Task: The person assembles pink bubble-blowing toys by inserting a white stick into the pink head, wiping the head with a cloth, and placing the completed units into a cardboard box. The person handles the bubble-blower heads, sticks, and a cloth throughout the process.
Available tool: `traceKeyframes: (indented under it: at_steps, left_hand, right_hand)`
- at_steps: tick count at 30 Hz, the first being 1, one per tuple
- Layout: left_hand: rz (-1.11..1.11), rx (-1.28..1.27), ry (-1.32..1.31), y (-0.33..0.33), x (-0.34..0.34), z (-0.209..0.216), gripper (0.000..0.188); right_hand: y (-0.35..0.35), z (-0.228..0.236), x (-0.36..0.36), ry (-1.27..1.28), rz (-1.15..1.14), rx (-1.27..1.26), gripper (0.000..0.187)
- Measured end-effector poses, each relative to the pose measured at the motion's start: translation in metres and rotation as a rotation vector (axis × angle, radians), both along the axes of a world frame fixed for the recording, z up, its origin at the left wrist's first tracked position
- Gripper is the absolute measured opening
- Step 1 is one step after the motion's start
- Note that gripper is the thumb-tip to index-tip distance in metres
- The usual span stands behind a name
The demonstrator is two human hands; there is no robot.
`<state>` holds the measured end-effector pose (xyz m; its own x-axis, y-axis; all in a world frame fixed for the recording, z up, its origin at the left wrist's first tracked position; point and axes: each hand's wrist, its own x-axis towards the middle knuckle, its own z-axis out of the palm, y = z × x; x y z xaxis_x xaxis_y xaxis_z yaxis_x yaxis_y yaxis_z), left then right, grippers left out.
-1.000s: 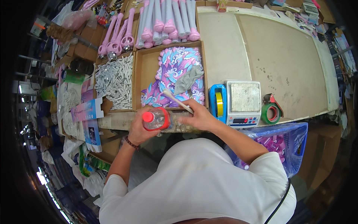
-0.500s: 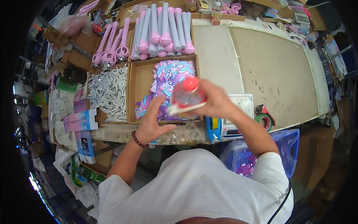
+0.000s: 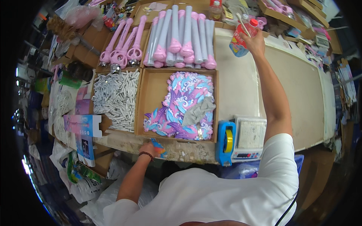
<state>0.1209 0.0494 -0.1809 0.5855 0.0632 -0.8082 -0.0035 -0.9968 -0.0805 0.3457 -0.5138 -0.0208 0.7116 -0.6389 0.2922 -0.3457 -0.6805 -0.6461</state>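
My right hand (image 3: 256, 42), arm stretched out, grips a bottle (image 3: 239, 46) near its red cap, over the far part of the table. The bottle has a red and blue label and is tilted. A thin white stick (image 3: 243, 25) shows beside it. My left hand (image 3: 148, 149) is at the table's front edge, closed on a small blue and orange packet (image 3: 159, 147); its fingers are partly hidden. Between my arms lie pink, purple and blue printed wing-like pieces (image 3: 188, 84) in a cardboard box (image 3: 154, 84), with a grey cloth or glove (image 3: 199, 111) on top.
Pink and grey wand handles (image 3: 175, 41) fill the box behind; white small parts (image 3: 117, 98) fill the left one. A blue tape dispenser (image 3: 226, 145) and a scale (image 3: 249, 132) stand right of the boxes. Another bottle (image 3: 215, 10) stands at the back.
My right hand has carried the bottle from over the printed pieces to the far right. My left hand has dropped back to the front edge and closed on the packet. The grey cloth now shows.
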Motion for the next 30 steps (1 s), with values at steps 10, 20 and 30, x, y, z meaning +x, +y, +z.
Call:
traceKeyframes:
  at_steps: [10,20,30]
  left_hand:
    - [0.001,0.021,-0.03,-0.005,-0.005,-0.001,0.077]
    - [0.006,0.003,0.048,-0.007,0.001,-0.002,0.077]
    - [-0.048,-0.039,-0.051,-0.008,0.004,0.006,0.065]
  right_hand:
    - [-0.005,-0.092,0.118,0.089,-0.215,0.112,0.092]
    - [0.008,-0.108,0.087,-0.202,-0.094,0.06,0.072]
    - [0.003,-0.218,0.041,0.199,0.176,-0.028,0.047]
